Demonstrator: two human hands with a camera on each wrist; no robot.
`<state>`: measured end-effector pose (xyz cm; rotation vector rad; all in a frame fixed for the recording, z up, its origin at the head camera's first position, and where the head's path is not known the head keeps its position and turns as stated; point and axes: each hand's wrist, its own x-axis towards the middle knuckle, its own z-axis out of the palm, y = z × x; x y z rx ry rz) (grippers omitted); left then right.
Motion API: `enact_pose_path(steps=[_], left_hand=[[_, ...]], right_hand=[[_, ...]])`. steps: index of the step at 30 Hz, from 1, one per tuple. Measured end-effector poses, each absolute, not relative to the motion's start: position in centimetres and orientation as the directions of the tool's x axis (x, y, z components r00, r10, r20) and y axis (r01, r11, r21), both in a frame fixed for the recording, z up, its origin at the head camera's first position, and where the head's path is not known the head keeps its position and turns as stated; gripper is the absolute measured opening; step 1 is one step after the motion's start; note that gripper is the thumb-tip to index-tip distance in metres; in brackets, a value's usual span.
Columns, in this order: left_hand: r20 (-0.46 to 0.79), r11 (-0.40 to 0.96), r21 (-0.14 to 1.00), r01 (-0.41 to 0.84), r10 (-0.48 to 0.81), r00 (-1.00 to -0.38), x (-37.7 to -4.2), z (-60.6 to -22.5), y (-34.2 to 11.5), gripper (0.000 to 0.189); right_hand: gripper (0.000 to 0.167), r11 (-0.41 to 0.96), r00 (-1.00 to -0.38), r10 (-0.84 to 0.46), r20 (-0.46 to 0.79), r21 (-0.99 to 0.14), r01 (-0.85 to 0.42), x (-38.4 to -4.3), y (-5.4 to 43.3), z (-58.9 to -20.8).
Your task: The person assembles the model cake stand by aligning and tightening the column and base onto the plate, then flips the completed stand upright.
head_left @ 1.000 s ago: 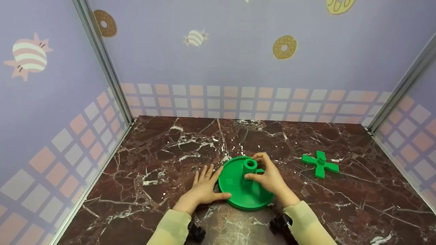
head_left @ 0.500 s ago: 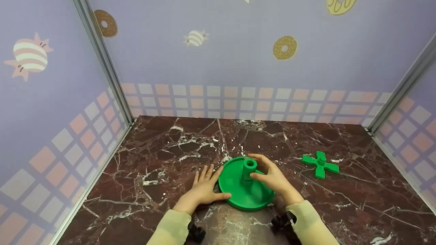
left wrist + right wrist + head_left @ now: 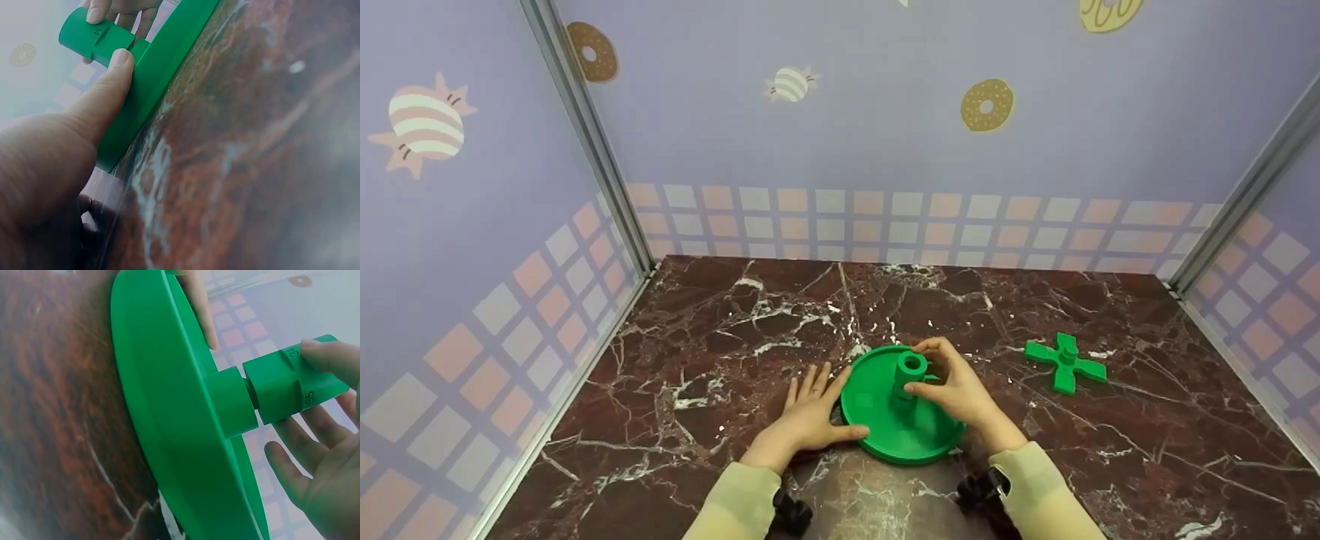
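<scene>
A green round dish (image 3: 877, 431) with a low rim lies on the dark marbled tabletop. From its centre stands a short green post (image 3: 230, 405), and a hollow green tube (image 3: 905, 381) with moulded numbers sits on top, a narrow gap showing between them in the right wrist view. My right hand (image 3: 960, 386) pinches the tube between thumb and fingers. Against the dish's left side my left hand (image 3: 808, 418) rests with fingers spread straight. Its thumb (image 3: 109, 93) presses on the near rim.
A flat green cross-shaped piece (image 3: 1065, 363) with a short central peg lies on the tabletop (image 3: 750, 300) to the right of the dish. Printed lilac panels (image 3: 877, 135) wall in the back and sides. White specks dot the table beyond the dish.
My right fingers shift around the tube: the thumb slid rightward half a second ago and now sits slightly back to the left. My left hand and the dish stay in place.
</scene>
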<state>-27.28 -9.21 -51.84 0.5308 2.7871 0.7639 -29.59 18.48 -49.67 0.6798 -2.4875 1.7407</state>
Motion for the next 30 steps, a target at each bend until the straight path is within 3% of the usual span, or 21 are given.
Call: enact_pose_path(steps=[11,18,23,30], left_hand=[[-0.101,0.800,0.527,0.286,0.393,-0.914,-27.2,-51.9,-9.3,0.110],[-0.100,0.799,0.529,0.285,0.393,-0.914,-27.2,-51.9,-9.2,0.110],[-0.103,0.803,0.526,0.281,0.388,-0.916,-27.2,-51.9,-9.2,0.110],[-0.106,0.801,0.529,0.279,0.388,-0.915,-27.2,-51.8,-9.2,0.110]], right_hand=[[0.054,0.330,-0.912,-0.238,0.334,-0.855,-0.399,-29.3,17.7,-50.1],[0.084,0.222,-0.897,-0.357,0.262,-0.909,-0.353,-29.5,18.4,-50.0],[0.073,0.139,-0.851,-0.455,0.262,-0.923,-0.359,-29.7,18.8,-49.8],[0.062,0.205,-0.871,-0.430,0.239,-0.913,-0.352,-29.7,18.7,-49.8]])
